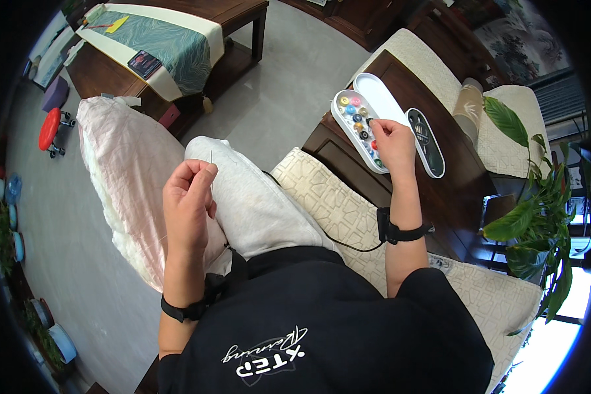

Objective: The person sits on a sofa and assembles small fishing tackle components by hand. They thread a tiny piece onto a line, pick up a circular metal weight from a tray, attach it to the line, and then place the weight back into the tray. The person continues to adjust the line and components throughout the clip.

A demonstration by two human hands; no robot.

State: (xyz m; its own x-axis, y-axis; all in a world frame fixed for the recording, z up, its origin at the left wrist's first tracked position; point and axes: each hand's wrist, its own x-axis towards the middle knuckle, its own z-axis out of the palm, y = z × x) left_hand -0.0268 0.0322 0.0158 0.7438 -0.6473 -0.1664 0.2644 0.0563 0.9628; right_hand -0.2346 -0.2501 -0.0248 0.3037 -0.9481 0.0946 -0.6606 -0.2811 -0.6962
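Note:
My left hand (pixel 188 197) is raised over my lap, thumb and forefinger pinched on a thin sewing needle (pixel 211 157) that points up. To the right, my right hand (pixel 396 146) reaches over a white oval sewing box (pixel 338 117) with its fingertips closed together among the thread spools. A small dark thing shows at those fingertips, too covered to name. Several spools (pixel 357 118) of yellow, pink, blue, black and red thread lie in the box. Left of my legs rests a pale pink pillow (pixel 128 148), white stuffing (pixel 126 241) showing along its edge.
The box's white lid (pixel 381 95) and an oval dark-lined tool case (pixel 427 146) lie on the dark wooden side table (pixel 440 210). A leafy plant (pixel 538 223) stands at the right. Across the floor are a low table (pixel 233 20) with a runner and a red stool (pixel 49 129).

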